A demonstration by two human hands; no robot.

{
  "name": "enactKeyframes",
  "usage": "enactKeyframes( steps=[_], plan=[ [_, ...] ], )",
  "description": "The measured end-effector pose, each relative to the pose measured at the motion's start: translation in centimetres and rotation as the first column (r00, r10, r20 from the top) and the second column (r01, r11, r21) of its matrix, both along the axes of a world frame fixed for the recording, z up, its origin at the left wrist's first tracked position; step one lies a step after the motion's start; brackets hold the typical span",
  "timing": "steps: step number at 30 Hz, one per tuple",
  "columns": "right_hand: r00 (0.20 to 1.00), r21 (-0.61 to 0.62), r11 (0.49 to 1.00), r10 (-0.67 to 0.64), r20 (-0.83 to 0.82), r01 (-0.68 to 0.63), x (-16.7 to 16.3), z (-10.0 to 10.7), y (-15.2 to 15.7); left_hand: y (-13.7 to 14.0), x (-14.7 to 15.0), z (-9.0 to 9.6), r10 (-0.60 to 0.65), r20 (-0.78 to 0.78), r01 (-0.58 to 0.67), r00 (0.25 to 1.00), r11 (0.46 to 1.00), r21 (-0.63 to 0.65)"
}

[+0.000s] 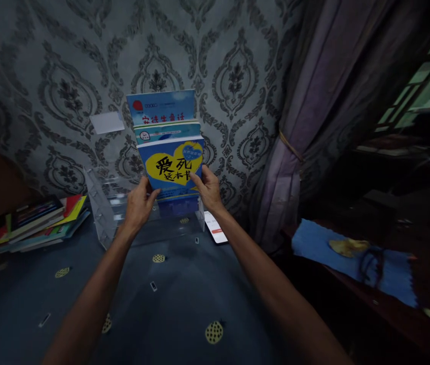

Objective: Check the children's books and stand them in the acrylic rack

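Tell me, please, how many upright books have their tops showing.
3: the heart book between the left hand and right hand; the teal book just behind; the pale-blue book rearmost. Others may be hidden.

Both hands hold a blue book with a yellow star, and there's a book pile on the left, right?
Not a star: the head view shows a yellow heart on the blue book. The left hand and right hand hold it; the book pile is on the left.
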State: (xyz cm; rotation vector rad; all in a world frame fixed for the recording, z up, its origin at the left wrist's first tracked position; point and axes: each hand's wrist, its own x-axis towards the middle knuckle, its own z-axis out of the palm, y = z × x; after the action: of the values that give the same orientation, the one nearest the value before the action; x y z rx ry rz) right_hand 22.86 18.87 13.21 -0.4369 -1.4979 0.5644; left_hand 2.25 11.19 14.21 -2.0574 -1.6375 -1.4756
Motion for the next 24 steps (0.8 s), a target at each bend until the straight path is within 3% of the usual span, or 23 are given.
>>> enactKeyframes(
  steps=[3,6,16,24],
  plan=[
    [0.979,0.086,0.983,-0.172,0.113,0.163,1.3,0.3,-0.2,0.2,0.1,-0.4,-0.002,-0.028,0.002,1.000,1.000,0.006],
    [0.951,0.112,0.965,-0.255,0.176,0.238,2.2,0.5,-0.3,0.4,0.3,-0.7,-0.003,-0.042,0.003,0.999,1.000,0.012],
    [0.956,0.177,0.963,-0.235,0.176,0.204,2.1,1.1,-0.1,0.5,0.0,-1.0,-0.024,-0.017,0.025,1.000,0.994,0.103],
    [0.940,0.160,0.959,-0.264,0.214,0.233,2.9,-1.1,0.4,0.8,-0.2,-2.6,-0.005,-0.084,0.006,0.996,1.000,0.017]
  ],
)
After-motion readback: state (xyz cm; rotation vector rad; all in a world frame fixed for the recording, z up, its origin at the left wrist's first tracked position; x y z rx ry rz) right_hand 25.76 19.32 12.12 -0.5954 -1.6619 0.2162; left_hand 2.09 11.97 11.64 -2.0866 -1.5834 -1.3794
